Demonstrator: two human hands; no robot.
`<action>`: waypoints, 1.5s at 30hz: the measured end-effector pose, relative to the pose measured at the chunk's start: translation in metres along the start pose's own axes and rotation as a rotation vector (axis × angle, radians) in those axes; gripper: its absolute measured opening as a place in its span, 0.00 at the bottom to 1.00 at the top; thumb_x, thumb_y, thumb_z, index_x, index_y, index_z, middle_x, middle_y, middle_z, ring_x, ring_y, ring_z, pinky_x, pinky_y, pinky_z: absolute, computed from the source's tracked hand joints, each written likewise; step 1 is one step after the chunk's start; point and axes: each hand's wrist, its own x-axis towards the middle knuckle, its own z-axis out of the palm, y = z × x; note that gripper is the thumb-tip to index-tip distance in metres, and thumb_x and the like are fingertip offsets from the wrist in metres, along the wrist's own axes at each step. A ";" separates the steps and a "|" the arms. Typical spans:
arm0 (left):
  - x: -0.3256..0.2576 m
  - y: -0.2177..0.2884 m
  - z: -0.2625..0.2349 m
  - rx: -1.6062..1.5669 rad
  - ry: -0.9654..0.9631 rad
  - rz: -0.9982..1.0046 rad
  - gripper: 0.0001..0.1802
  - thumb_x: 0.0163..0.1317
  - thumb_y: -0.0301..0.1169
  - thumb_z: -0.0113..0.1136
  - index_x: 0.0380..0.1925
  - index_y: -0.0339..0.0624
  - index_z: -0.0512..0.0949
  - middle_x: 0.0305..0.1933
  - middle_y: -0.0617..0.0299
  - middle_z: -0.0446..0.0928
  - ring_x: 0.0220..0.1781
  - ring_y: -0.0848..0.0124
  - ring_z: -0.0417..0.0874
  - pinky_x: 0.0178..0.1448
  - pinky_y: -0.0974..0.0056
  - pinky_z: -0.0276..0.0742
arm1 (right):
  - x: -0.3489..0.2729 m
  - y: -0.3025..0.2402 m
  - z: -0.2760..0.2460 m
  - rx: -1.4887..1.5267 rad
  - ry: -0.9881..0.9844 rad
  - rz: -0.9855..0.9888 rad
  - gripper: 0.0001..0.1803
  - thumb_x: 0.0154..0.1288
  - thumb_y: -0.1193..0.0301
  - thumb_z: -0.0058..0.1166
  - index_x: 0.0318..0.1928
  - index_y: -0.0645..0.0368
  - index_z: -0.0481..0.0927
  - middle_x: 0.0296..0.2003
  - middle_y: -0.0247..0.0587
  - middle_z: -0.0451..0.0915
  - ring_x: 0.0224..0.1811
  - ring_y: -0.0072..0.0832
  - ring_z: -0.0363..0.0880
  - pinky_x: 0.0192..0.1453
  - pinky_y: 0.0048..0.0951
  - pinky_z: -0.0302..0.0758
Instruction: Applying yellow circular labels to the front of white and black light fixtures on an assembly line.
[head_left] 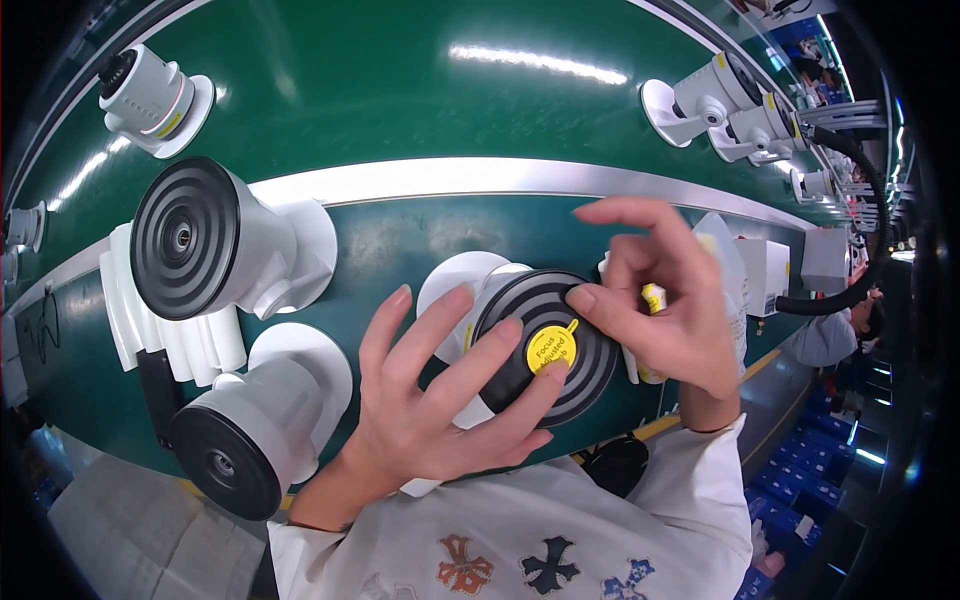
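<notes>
In front of me a white security camera [473, 270] lies with its black ribbed face [590, 373] turned up toward me. A round yellow sticker with a small tab [545, 350] covers the centre of that face. My left hand [440, 395] is spread over the near left side of the face, its fingers apart and a fingertip on the sticker's lower edge. Beside the right rim, my right hand [665, 295] has its thumb stretched toward the face and its index finger raised apart from it. Nothing shows between those fingers.
Two more white cameras with black faces stand at left, one farther [275, 235] and one nearer [295, 385]. White rolls [215, 345] lie behind them. Beyond the white rail [450, 178], a green belt [400, 90] carries several cameras. A yellow-labelled bottle [652, 298] and white box [768, 275] stand right.
</notes>
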 end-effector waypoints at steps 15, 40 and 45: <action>0.011 0.006 0.005 0.085 0.181 -0.138 0.26 0.47 0.61 0.66 0.42 0.60 0.83 0.48 0.64 0.80 0.54 0.50 0.76 0.64 0.31 0.55 | -0.001 0.036 0.012 0.332 -0.077 -0.123 0.20 0.65 0.77 0.58 0.57 0.61 0.73 0.22 0.19 0.63 0.24 0.07 0.59 0.29 0.14 0.57; -0.002 -0.018 0.032 -0.431 0.441 0.196 0.24 0.52 0.41 0.72 0.42 0.36 0.80 0.55 0.51 0.73 0.63 0.48 0.73 0.64 0.41 0.71 | 0.015 0.141 0.043 0.994 -0.246 0.301 0.57 0.31 0.63 0.82 0.65 0.61 0.66 0.53 0.40 0.78 0.52 0.25 0.78 0.61 0.28 0.74; -0.016 -0.001 0.031 -1.137 0.433 -0.581 0.45 0.61 0.48 0.59 0.70 0.41 0.50 0.72 0.43 0.52 0.75 0.53 0.53 0.74 0.45 0.51 | -0.007 0.067 0.057 1.386 -0.107 -0.577 0.70 0.25 0.41 0.79 0.71 0.44 0.53 0.54 0.45 0.67 0.59 0.47 0.66 0.69 0.55 0.63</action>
